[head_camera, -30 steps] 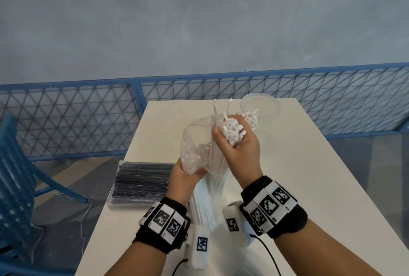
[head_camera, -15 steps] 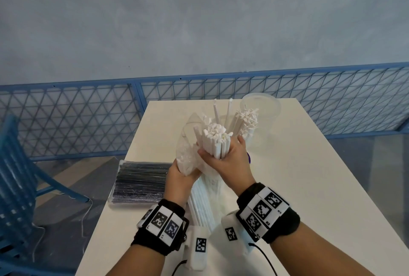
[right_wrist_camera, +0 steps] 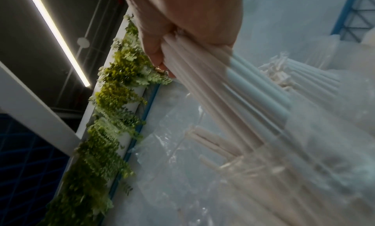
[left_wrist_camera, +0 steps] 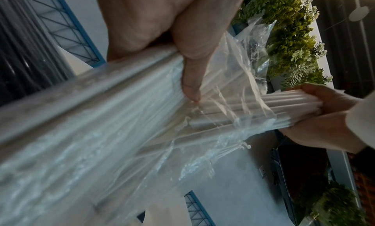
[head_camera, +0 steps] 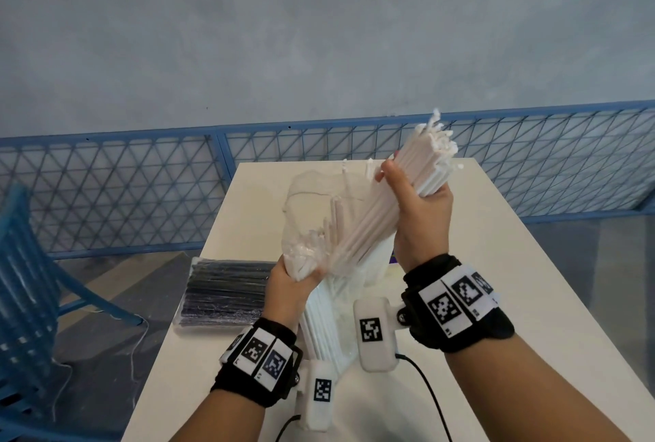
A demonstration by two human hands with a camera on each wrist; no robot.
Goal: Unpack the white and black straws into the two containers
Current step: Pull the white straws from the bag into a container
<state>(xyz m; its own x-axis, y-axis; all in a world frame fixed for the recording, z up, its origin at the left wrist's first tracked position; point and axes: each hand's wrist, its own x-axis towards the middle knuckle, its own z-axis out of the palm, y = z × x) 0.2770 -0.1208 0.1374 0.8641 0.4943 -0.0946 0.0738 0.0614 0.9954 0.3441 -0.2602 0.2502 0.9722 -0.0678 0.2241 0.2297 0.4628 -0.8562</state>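
Table white, blue mesh fence, grey wall behind.

- Looks like a fenced-off work bay in some office or studio-type space, not a home.
- Bare grey concrete wall at the back, with a blue metal mesh fence running around the spot.
- One plain white desk and a blue slatted chair beside it, grey floor underneath.
- Wrist views catch a dark ceiling with a long strip light, plus a white ledge lined with green foliage, real or fake I can't tell.
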